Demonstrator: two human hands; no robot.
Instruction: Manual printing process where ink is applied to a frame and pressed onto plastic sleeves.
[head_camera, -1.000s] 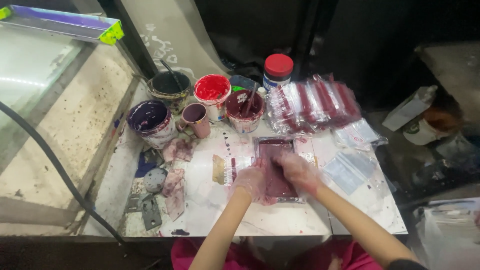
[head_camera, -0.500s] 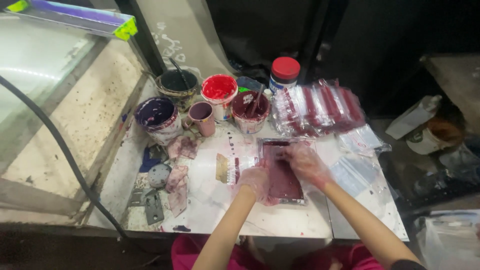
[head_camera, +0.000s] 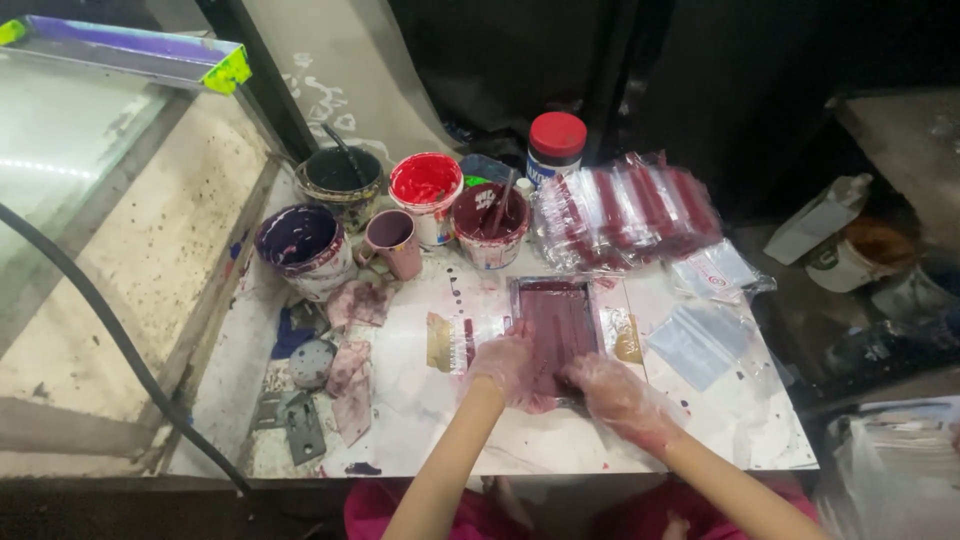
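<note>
Gloved hands both rest on the near end of a small dark-red printing frame (head_camera: 556, 325) lying flat on the stained white table (head_camera: 420, 400). Left hand (head_camera: 503, 362) lies spread, palm down, over its near-left corner; right hand (head_camera: 615, 392) lies loosely open at the near-right corner. Frame's long axis runs straight away from the hands, toward the maroon paint tub (head_camera: 490, 225). Fingertips blur under the thin plastic gloves; whatever lies beneath the frame is hidden.
</note>
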